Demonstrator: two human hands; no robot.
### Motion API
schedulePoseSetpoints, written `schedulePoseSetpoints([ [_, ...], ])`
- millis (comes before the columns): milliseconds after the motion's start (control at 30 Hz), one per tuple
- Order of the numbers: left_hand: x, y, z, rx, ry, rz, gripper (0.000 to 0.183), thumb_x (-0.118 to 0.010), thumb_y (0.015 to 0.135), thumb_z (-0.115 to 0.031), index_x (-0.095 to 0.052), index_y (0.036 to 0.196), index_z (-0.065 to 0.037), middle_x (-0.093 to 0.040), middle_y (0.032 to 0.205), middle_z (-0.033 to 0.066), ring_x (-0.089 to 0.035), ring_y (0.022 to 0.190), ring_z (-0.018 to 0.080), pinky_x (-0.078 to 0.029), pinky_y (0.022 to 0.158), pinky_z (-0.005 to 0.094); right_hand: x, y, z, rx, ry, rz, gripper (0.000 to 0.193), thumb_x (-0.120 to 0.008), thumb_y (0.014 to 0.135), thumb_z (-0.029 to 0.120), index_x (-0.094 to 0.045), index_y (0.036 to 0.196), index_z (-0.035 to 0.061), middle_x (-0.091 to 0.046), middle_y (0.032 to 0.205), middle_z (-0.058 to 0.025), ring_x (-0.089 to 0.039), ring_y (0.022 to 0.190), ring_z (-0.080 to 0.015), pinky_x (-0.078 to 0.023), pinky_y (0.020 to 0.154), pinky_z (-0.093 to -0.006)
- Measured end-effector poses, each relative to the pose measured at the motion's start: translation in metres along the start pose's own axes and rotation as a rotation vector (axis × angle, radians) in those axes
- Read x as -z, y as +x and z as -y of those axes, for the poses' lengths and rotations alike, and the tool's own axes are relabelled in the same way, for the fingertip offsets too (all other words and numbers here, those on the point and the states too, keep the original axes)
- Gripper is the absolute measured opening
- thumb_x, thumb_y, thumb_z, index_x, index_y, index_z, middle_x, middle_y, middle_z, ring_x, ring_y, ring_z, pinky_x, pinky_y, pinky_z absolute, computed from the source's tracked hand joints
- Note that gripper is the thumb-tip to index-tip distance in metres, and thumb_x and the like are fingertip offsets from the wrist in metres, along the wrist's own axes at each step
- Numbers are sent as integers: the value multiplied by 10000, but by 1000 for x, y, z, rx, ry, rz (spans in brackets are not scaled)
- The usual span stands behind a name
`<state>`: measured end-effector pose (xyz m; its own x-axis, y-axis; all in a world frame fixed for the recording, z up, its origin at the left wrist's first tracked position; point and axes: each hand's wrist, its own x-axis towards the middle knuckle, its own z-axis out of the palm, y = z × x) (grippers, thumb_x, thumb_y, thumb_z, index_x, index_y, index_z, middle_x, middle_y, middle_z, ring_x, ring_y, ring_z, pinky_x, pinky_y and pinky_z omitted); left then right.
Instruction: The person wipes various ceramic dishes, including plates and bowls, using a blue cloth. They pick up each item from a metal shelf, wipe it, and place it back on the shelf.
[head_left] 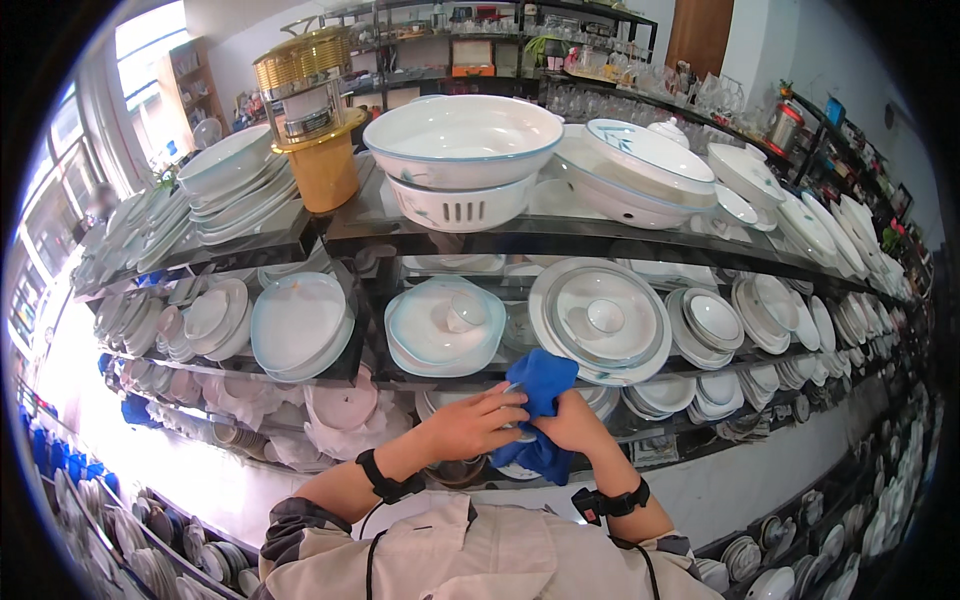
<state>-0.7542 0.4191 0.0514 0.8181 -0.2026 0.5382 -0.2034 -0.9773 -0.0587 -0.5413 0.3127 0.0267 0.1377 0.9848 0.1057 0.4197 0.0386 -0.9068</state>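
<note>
The left hand (478, 422) and right hand (580, 425) curl partly closed on a blue cloth (545, 380), just before a dark shelf edge (455, 381); any dish within is hidden. Beyond, stacked plates (600, 342) crowd that edge. Higher, little room separates white bowls (462, 150) from a gold lantern (325, 172).

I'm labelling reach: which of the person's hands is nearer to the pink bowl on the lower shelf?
Left. The left hand is to the right of the pink bowl, apart from it; the right hand is farther right.
</note>
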Motion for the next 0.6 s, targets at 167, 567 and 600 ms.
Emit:
schedulePoseSetpoints([
  [167, -13, 26, -53, 43, -38, -50, 410, -702, 763, -125, -673, 1172, -116, -553, 1316, 92, -501, 1318, 295, -466, 1105, 447, 18, -44, 11, -138, -253, -105, 281, -719, 769, 98, -719, 1043, 37, -739, 909, -177, -724, 900, -335, -551, 801, -414],
  [567, -41, 63, -154, 614, -380, -168, 1068, -958, 614, -230, -374, 1490, -47, -496, 1365, 191, -550, 1225, 366, -469, 1035, 380, 39, -133, -10, -3, 145, -117, 370, -743, 775, 24, -669, 1137, -4, -726, 1072, -143, -692, 1014, -231, -527, 897, -357],
  [600, -37, 63, -159, 609, -431, -132, 1052, -959, 617, -220, -384, 1483, -52, -501, 1357, 186, -557, 1212, 353, -467, 1031, 378, 42, -138, -11, 10, 104, -91, 383, -757, 766, 32, -667, 1137, -5, -726, 1067, -147, -694, 1009, -234, -529, 893, -358],
])
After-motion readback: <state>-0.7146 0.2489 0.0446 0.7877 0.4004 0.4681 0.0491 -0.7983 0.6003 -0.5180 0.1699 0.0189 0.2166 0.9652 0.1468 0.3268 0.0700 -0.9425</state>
